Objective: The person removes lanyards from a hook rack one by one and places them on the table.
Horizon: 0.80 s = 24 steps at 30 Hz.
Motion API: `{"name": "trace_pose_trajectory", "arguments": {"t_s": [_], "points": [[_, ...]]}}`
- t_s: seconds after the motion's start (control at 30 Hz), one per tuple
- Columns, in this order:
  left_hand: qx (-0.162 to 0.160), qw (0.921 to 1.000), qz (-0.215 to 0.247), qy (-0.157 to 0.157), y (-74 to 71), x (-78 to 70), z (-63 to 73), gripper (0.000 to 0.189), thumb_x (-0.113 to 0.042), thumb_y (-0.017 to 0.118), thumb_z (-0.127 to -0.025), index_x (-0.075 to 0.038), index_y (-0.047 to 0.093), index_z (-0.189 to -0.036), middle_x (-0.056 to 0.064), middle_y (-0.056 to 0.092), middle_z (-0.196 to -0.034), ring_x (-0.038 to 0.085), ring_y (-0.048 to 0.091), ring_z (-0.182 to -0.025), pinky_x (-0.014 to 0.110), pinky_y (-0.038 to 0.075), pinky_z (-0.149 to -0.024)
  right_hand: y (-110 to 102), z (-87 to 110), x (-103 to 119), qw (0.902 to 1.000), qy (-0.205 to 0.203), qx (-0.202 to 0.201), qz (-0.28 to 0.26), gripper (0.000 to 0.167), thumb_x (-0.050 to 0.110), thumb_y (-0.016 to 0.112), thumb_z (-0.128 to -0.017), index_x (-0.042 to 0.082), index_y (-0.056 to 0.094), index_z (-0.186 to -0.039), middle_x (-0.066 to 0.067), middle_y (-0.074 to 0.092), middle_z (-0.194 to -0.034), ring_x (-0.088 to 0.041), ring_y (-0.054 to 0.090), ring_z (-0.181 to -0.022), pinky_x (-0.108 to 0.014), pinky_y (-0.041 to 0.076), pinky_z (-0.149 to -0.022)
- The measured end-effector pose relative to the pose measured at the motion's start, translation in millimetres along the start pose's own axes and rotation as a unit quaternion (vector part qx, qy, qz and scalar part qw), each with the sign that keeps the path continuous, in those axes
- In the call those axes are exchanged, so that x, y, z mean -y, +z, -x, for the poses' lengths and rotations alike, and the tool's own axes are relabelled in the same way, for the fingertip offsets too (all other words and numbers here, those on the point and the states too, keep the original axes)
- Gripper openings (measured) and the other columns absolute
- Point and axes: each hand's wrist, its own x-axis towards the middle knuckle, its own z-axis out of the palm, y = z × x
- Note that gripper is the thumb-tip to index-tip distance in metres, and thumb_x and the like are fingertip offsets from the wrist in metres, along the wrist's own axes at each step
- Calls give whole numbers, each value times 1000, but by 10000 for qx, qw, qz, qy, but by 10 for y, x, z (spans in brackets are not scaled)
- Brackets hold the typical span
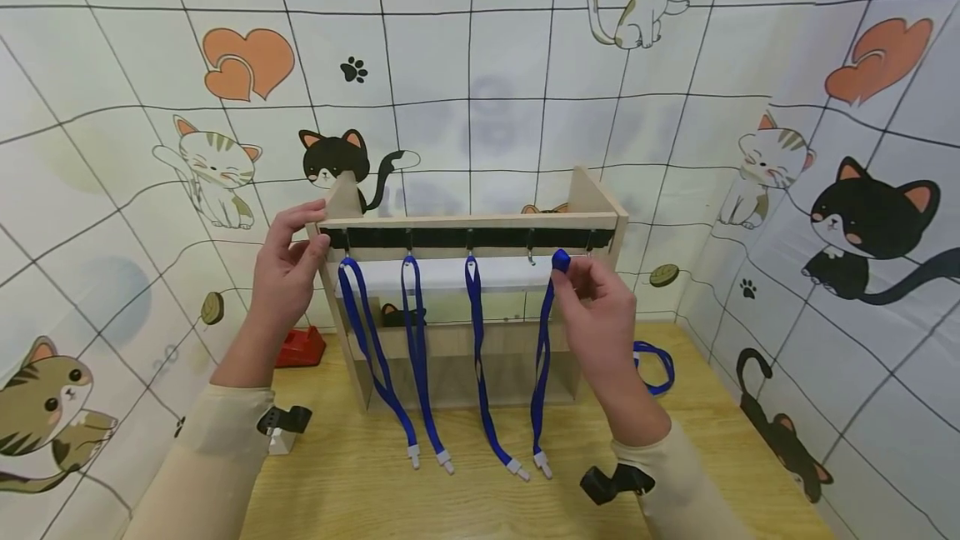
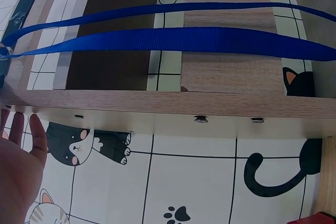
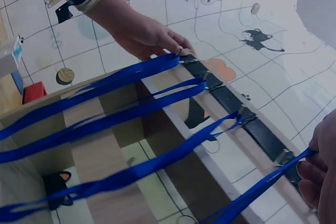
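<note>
Blue lanyard point(image 1: 537, 415), pinched in right grip point(image 1: 600, 315); left grip point(image 1: 285, 261) clasping wooden rack point(image 1: 452, 344), arms outstretched

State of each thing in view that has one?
Rack: upright on table
Three left lanyards: hanging on hooks
Fourth lanyard: off the hooks, pinched
Fourth hook: bare
Rightmost hook: partly hidden, can't tell
Table lanyard: lying looped
Red object: partly hidden
Left hand: touching rack's left end
Right hand: pinching fourth lanyard

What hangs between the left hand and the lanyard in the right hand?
Three blue lanyards on hooks, then one bare hook, along the black strip; head view shows it.
</note>
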Motion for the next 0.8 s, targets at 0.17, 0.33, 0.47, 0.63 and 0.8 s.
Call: {"name": "trace_pose_trajectory", "arguments": {"t_s": [0.17, 0.33, 0.47, 0.63, 0.8], "points": [[-17, 10000, 10, 37, 1, 4, -2, 35, -11, 63, -114, -9, 62, -149, -1, 56, -163, 21, 53, -147, 24, 52, -106, -244, -97, 66, 9996, -151, -17, 259, 4, 1, 79, -102, 1, 75, -103, -6, 69, -86, -14, 58, -72, -22, 45, -64], [-17, 10000, 76, 22, 9, 10, -4, 36, -10, 63, -113, -6, 60, -149, 1, 56, -164, 21, 52, -148, 25, 51, -106, -502, -181, 105, 9982, -126, -66, 585, 4, 2, 78, -103, 0, 75, -104, -3, 70, -87, -10, 60, -73, -21, 45, -65], [-25, 9999, 165, 12, 8, 25, 7, 36, -8, 63, -113, -5, 61, -149, 3, 56, -163, 20, 52, -147, 25, 50, -107, -709, -241, 113, 9967, -243, -61, 768, 4, 1, 77, -103, -2, 75, -105, 1, 73, -89, -8, 65, -76, -20, 48, -69], [1, 9998, 209, 0, 10, 29, 19, 35, -8, 63, -113, -6, 61, -148, 3, 56, -163, 19, 53, -147, 25, 50, -107, -996, -316, 121, 9942, -316, -98, 1022, 4, 0, 76, -103, -3, 73, -105, 9, 74, -89, -7, 68, -77, -16, 51, -72], [-35, 9999, 151, 6, 5, 17, 2, 35, -9, 63, -113, -6, 61, -148, 2, 56, -163, 19, 53, -147, 24, 51, -106, -1250, -440, 77, 9919, -345, -257, 1191, 7, -2, 76, -103, -6, 75, -108, 14, 73, -91, -4, 68, -80, -14, 51, -74]]}}
